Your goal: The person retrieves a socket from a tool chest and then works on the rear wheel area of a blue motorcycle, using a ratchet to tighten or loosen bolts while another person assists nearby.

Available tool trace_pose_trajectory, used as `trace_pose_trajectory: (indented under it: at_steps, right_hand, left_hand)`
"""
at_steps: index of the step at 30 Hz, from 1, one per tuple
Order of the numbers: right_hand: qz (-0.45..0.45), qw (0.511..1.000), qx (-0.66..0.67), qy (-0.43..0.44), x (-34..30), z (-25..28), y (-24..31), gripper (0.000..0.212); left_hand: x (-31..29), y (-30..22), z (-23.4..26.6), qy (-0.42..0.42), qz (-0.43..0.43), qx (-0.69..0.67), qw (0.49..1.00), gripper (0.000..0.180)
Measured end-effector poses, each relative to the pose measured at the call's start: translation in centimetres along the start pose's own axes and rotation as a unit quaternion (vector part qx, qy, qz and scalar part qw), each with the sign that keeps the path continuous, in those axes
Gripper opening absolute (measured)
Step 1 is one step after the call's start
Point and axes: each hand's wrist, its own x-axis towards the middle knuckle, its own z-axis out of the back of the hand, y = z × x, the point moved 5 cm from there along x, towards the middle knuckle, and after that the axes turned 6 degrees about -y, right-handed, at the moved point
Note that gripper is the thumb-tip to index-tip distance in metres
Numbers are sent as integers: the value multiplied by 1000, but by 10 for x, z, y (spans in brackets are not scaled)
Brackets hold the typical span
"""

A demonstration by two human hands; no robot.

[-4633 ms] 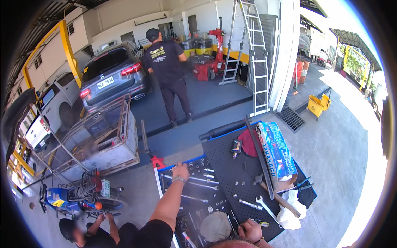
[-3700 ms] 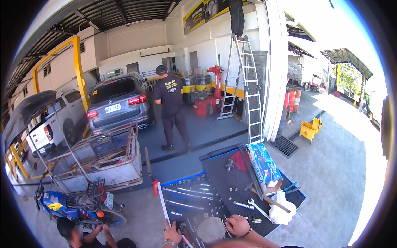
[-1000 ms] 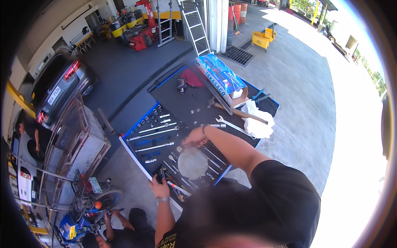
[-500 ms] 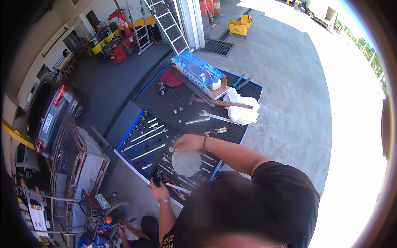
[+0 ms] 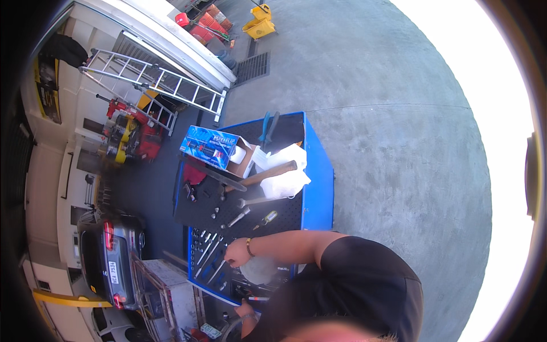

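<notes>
In view, a blue cabinet (image 5: 319, 194) with an open drawer (image 5: 216, 292). On top, a box (image 5: 208, 146) just beside a white bundle (image 5: 285, 188), with a hammer (image 5: 268, 178) across it. Over the drawer, right hand (image 5: 236, 252), fingers bent downward, impossible to tell whether pinching anything; at its front edge, left hand (image 5: 245, 309), grip unclear. In the drawer, near the right hand, slim bars (image 5: 209, 251).

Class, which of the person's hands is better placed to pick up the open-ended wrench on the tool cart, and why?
Probably the right hand: it is over the tool drawer, nearer the open-ended wrench. The left hand is farther away, by the drawer's front edge.
</notes>
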Motion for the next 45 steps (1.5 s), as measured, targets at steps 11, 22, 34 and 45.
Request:
trace_pose_trajectory:
  at_steps: [11, 22, 34, 45]
  right_hand:
    - [7, 983, 175, 56, 6, -10, 0, 31]
    - [5, 978, 148, 148, 11, -52, -2, 33]
    - [-145, 931, 306, 132, 1, -68, -26, 35]
    - [-248, 880, 380, 143, -13, -79, -38, 31]
  left_hand:
    - [21, 28, -15, -38, 44, -34, 998, 65]
    - [23, 40, -12, -74, 61, -20, 995, 54]
    - [18, 48, -21, -114, 65, -159, 979, 49]
    - [13, 69, -22, -171, 48, -176, 968, 44]
